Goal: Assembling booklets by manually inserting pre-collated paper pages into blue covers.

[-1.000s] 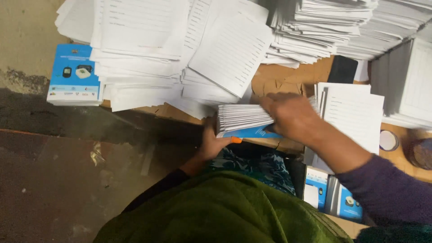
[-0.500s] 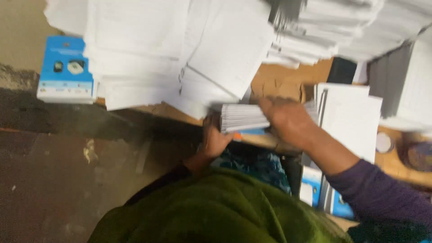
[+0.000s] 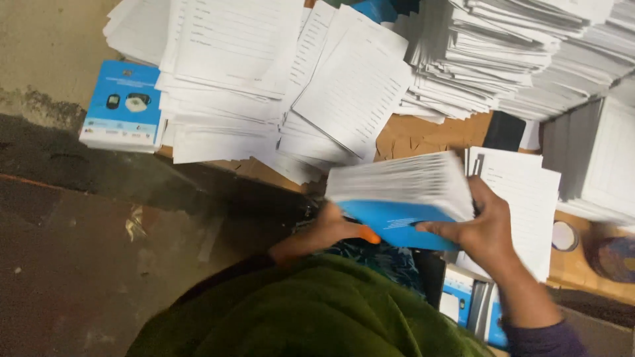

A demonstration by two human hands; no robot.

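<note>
Gripped from both ends: one thick bundle of white booklets (image 3: 400, 188), blue cover (image 3: 390, 225) downward, held tilted above the near edge of the worktable (image 3: 423, 135).

Right hand (image 3: 486, 228): clamped on the bundle's right end, thumb on top, fingers curled beneath.

Left hand (image 3: 327, 231): pressed against the bundle's lower left edge; finger positions blurred and cannot be told.

Risk, as judged: the bundle is unbound and tilted, so a slackened grip could let it fan out and slide off the table edge.

Count, as visible:
- Held bundle: one.
- Flat stack of printed sheets (image 3: 522, 198), just beyond the right hand: one.
- Blue-covered stack at far left (image 3: 122, 106): one.
- Loose overlapping white piles (image 3: 264, 86) across the table: several, exact number not countable.
- Blue boxes (image 3: 460, 297) below the table edge: at least two.
- Round tape roll (image 3: 564, 236): one.
</note>
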